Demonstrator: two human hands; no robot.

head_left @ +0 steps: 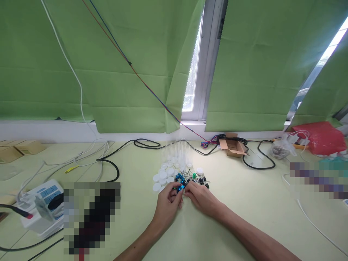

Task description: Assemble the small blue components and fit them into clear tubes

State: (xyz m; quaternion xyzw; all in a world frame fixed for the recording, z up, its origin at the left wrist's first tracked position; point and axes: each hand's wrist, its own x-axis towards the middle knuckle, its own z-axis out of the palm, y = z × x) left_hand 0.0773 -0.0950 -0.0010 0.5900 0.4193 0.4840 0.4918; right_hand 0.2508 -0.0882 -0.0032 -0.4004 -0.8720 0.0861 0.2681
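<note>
My left hand [168,199] is closed, thumb and fingers pinching a small shiny blue part [180,188]. More blue parts [179,177] lie just beyond its fingertips. My right hand [202,197] is beside it, fingers bent together and tips close to the blue part; whatever they hold is hidden. Past the right knuckles lies a heap of small black-headed parts [202,180] with thin metal stems, and one green piece [194,175] among them. To the left, several white round caps [162,174] are spread out. Clear plastic tubes [179,150] stand behind the caps.
An open cardboard box [233,146] sits at the back, among black cables [257,167]. On the left are a white power strip [45,204] and white cords. A red plastic bag [319,137] and a clear bag [280,149] lie at the back right. Green blinds [130,90] hang behind the table.
</note>
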